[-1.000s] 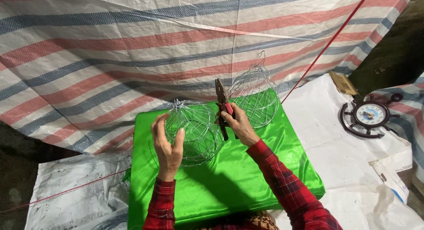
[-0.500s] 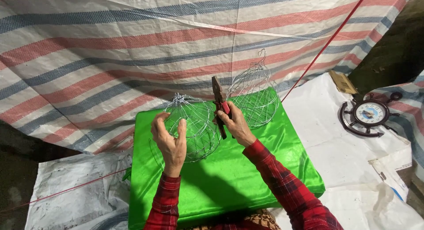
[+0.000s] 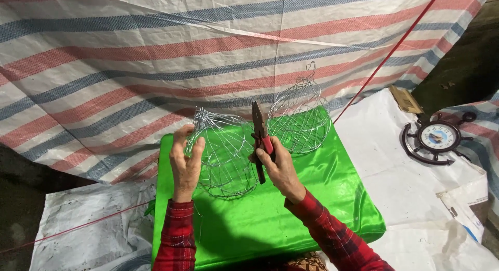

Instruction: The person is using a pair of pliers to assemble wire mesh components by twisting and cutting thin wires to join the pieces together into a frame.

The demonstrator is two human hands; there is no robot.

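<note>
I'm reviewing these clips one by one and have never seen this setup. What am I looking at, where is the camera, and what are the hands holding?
The one picture comes from a camera worn on a person's head, looking down at their own two bare hands in red plaid sleeves. The left hand grips the side of a wire basket frame standing on a shiny green cloth. The right hand holds red-handled pliers, tip pointing up, beside the frame. A second wire basket stands behind on the same cloth. A striped tarp hangs behind, and a wheel-shaped clock lies on a white sheet at right.

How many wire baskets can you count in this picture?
2. One wire basket is held between both hands on the green cloth; the other wire basket stands behind it, right.
</note>
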